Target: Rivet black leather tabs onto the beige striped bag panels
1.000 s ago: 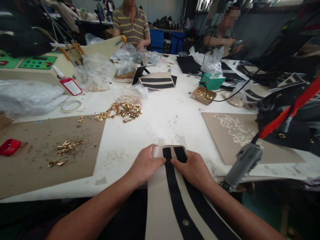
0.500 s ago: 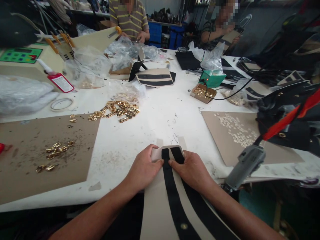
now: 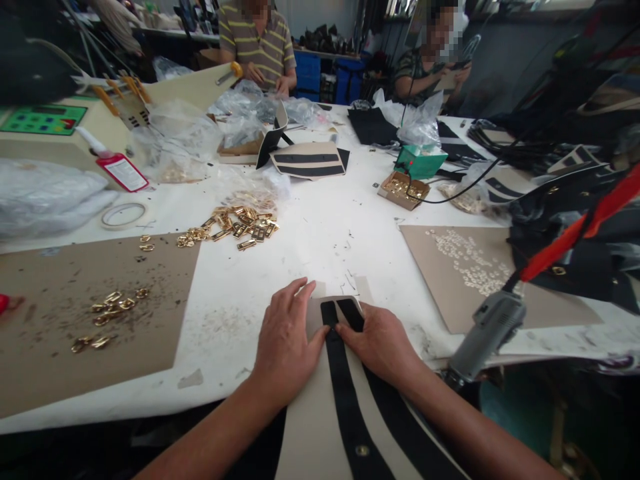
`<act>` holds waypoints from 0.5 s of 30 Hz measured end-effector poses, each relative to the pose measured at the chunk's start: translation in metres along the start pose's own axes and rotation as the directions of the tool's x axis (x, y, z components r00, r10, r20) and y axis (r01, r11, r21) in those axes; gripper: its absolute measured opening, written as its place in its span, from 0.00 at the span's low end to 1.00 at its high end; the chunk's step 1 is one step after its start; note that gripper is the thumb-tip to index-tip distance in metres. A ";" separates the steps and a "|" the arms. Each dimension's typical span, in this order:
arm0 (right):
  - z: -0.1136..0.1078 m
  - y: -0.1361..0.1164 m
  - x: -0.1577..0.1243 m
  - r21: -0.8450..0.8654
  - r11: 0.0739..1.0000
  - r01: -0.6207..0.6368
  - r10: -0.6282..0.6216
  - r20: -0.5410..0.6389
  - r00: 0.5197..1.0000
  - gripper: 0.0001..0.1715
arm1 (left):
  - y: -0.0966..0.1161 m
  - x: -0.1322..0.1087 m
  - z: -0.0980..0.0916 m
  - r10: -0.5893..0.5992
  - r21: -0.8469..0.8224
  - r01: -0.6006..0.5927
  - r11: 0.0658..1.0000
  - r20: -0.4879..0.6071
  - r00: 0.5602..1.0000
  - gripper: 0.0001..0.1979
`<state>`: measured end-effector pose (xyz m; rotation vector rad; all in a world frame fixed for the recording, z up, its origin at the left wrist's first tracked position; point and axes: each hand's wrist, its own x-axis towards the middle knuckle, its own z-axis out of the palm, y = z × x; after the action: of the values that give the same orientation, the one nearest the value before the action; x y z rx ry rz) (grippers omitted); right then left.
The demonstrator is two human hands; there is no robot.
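Fingers of the left hand (image 3: 285, 340) fan loosely, thumb on the striped panel (image 3: 345, 400); the right hand (image 3: 383, 343) grips its side. The panel's far end overlies the white table (image 3: 320, 233).

head view | worn on head | forward-down across white table (image 3: 310, 247) | close over left hand (image 3: 286, 343), right hand (image 3: 386, 343)

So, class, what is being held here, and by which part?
A flat beige piece with black stripes: the right hand grips its right edge near the far end, thumb on top. The left hand, fingers extended, also rests its thumb there.
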<state>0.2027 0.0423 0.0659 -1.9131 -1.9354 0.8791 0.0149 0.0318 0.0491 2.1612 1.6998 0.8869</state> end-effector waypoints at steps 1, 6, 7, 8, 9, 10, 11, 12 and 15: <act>-0.001 0.000 0.000 0.002 1.000 0.012 -0.012 0.005 1.000 0.13 | 0.001 -0.001 0.000 0.076 0.030 -0.075 0.997 -0.010 0.997 0.30; -0.005 -0.001 0.002 -0.017 0.999 0.048 -0.048 -0.005 0.999 0.14 | 0.001 -0.004 0.004 0.177 -0.078 -0.168 0.983 0.128 0.976 0.09; -0.007 -0.002 0.000 -0.017 0.999 0.040 -0.041 -0.007 0.999 0.14 | -0.001 -0.004 0.007 0.158 -0.101 -0.146 0.984 0.120 0.980 0.10; -0.009 -0.002 -0.002 -0.009 0.999 0.042 -0.042 -0.014 0.999 0.15 | -0.004 -0.004 0.010 0.135 -0.116 -0.123 0.986 0.104 0.985 0.11; -0.012 -0.002 -0.006 0.009 0.998 0.056 -0.056 -0.036 0.998 0.17 | -0.009 -0.003 0.015 0.129 -0.131 -0.118 0.984 0.076 0.989 0.13; -0.016 -0.001 -0.010 0.037 0.995 0.090 -0.086 -0.083 0.993 0.20 | -0.014 -0.001 0.019 0.117 -0.138 -0.108 0.984 0.057 0.992 0.15; -0.021 0.000 -0.017 0.069 0.986 0.152 -0.139 -0.166 0.976 0.25 | -0.019 0.002 0.025 0.111 -0.143 -0.102 0.984 0.053 0.992 0.17; -0.028 0.002 -0.025 0.101 0.969 0.225 -0.191 -0.270 0.944 0.29 | -0.026 0.005 0.030 0.091 -0.146 -0.083 0.986 0.044 0.995 0.18; -0.053 0.018 -0.060 0.162 0.877 0.453 -0.283 -0.587 0.758 0.21 | -0.045 0.012 0.044 0.106 -0.125 -0.102 0.987 0.030 0.994 0.19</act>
<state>0.2536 -0.0058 0.1092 -1.3314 -1.6259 0.4019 0.0078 0.0633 -0.0060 2.1857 1.4857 0.9471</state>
